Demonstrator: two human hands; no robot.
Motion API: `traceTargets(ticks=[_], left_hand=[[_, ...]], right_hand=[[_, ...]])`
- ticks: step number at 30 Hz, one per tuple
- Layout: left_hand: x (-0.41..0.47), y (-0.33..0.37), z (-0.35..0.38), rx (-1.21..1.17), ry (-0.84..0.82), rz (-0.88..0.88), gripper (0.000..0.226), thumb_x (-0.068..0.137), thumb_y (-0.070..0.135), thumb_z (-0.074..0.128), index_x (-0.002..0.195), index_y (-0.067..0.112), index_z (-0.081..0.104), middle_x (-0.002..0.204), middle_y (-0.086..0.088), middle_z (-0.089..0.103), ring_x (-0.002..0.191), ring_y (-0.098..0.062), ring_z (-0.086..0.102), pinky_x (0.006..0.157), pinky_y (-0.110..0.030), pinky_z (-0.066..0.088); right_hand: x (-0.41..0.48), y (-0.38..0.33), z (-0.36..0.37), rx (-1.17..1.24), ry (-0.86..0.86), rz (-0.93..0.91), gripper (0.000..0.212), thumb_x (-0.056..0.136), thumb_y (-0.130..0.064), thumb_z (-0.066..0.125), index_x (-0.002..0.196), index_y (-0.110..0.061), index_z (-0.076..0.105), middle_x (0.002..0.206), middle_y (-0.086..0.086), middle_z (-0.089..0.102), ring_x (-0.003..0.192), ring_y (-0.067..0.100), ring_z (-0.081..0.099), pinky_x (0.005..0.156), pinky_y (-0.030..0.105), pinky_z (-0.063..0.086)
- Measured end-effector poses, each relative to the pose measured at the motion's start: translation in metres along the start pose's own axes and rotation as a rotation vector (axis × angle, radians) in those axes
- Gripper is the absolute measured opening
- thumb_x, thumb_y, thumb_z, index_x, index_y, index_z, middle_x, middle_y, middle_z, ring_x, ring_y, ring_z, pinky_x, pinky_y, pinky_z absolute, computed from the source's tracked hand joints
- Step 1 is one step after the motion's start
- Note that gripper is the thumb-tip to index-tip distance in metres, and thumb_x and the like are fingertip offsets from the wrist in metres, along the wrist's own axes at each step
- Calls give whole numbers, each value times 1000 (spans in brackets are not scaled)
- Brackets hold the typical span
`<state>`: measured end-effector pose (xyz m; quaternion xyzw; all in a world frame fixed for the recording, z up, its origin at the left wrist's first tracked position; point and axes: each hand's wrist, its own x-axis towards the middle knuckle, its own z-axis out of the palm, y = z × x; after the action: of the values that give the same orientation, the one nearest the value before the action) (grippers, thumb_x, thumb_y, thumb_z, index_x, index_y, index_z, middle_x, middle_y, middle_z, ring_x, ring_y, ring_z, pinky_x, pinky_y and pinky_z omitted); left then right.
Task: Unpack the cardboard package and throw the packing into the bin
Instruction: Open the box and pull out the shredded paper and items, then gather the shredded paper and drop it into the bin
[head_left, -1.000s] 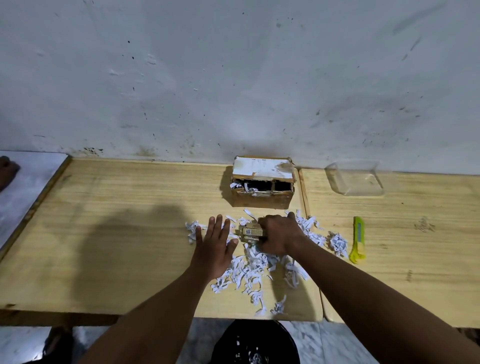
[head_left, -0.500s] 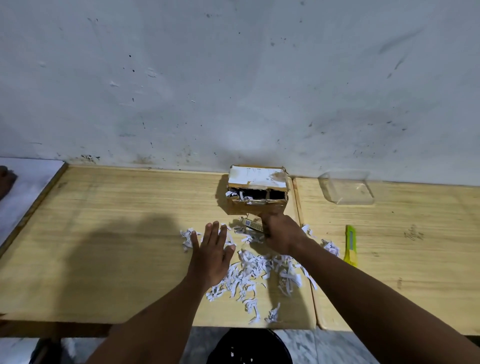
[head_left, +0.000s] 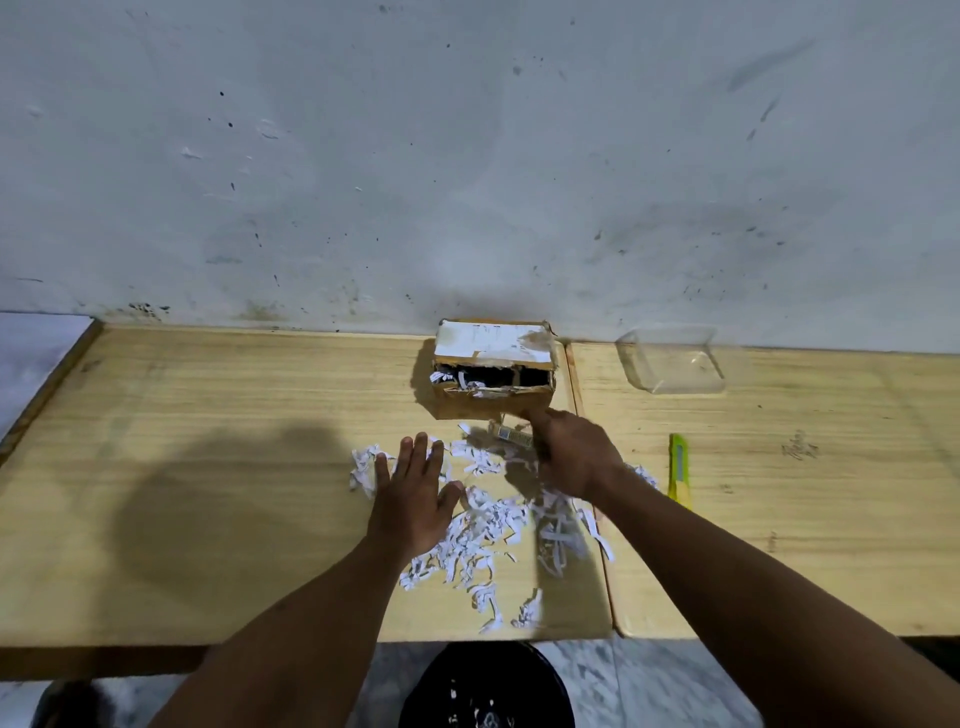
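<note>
A cardboard package (head_left: 493, 402) stands against the wall, its front cut open, with white paper shreds showing in the dark inside. More white shredded paper (head_left: 488, 535) lies spread over the wooden table in front of it. My left hand (head_left: 415, 493) rests flat, fingers spread, on the left part of the shreds. My right hand (head_left: 569, 452) is just below the package's front right corner, closed on a small printed box (head_left: 511, 434) that sticks out to its left. A black bin (head_left: 485, 688) stands on the floor under the table's near edge.
A yellow-green utility knife (head_left: 679, 470) lies on the right-hand table. A clear plastic container (head_left: 672, 364) sits near the wall at the back right. A seam (head_left: 587, 467) divides the two tabletops. A white surface (head_left: 31, 358) adjoins at far left.
My right hand has carried the small box away from the middle of the shreds up toward the package's front. My left hand has stayed flat on the shreds.
</note>
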<state>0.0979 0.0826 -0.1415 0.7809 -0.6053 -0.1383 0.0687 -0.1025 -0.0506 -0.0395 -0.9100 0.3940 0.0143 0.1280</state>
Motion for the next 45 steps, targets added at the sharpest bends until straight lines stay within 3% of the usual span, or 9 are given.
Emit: traceTargets(ticks=[4, 8, 13, 17, 20, 24, 30, 37, 45], left_hand=[[11, 18, -3, 34, -32, 19, 76, 91, 58, 18, 146, 11, 38, 156, -14, 31, 146, -34, 24, 113, -64, 18], [23, 35, -3, 27, -58, 26, 83, 88, 63, 6, 154, 14, 16, 163, -10, 7, 150, -28, 1, 117, -58, 2], [26, 31, 6, 57, -76, 9, 90, 82, 67, -1, 155, 15, 7, 163, -9, -1, 150, -29, -4, 116, -61, 2], [20, 22, 16, 108, -9, 83, 85, 88, 64, 6, 153, 11, 22, 161, -11, 13, 148, -35, 12, 110, -69, 14], [19, 20, 20, 99, 46, 105, 75, 92, 56, 20, 149, 9, 32, 158, -13, 24, 145, -37, 21, 106, -71, 19], [18, 19, 23, 88, 48, 79, 75, 94, 59, 13, 151, 12, 28, 160, -10, 19, 147, -34, 16, 110, -68, 15], [17, 23, 18, 79, 25, 37, 79, 91, 63, -2, 154, 17, 14, 162, -5, 2, 149, -29, -2, 115, -64, 4], [15, 23, 19, 117, 37, 25, 69, 98, 55, 16, 151, 13, 30, 160, -11, 20, 147, -33, 18, 111, -66, 20], [16, 21, 23, 103, 49, 25, 69, 98, 57, 15, 151, 15, 29, 160, -8, 19, 148, -32, 17, 112, -62, 9]], right_hand=[[-19, 50, -9, -19, 94, 126, 60, 81, -14, 59, 139, -20, 46, 115, 8, 63, 102, 33, 58, 66, 34, 42], [-47, 103, -13, -56, 103, 334, 52, 77, -16, 61, 129, -22, 52, 114, 7, 64, 100, 34, 60, 68, 37, 48], [-83, 159, -5, -63, 96, 659, 34, 76, -12, 60, 109, -15, 54, 104, 9, 64, 97, 35, 62, 64, 33, 39], [-99, 186, 13, -13, 167, 871, 21, 88, -17, 53, 108, -14, 53, 105, 11, 65, 99, 34, 62, 69, 36, 43], [-105, 192, 24, 61, 188, 956, 36, 94, -27, 51, 127, -19, 39, 112, 14, 61, 102, 37, 60, 79, 45, 49], [-105, 181, 30, 70, 207, 925, 79, 92, -44, 54, 153, -25, 7, 145, 12, 38, 125, 39, 45, 94, 57, 42], [-108, 174, 51, -61, 105, 818, 62, 100, -50, 28, 155, -34, 3, 165, 6, 6, 148, 32, 11, 109, 68, 19], [-103, 169, 41, -35, 95, 879, 65, 98, -42, 39, 156, -33, 9, 164, 6, 10, 149, 30, 10, 110, 70, 14], [-102, 166, 39, -36, 89, 874, 67, 97, -44, 38, 156, -29, 9, 164, 9, 10, 150, 32, 8, 110, 71, 12]])
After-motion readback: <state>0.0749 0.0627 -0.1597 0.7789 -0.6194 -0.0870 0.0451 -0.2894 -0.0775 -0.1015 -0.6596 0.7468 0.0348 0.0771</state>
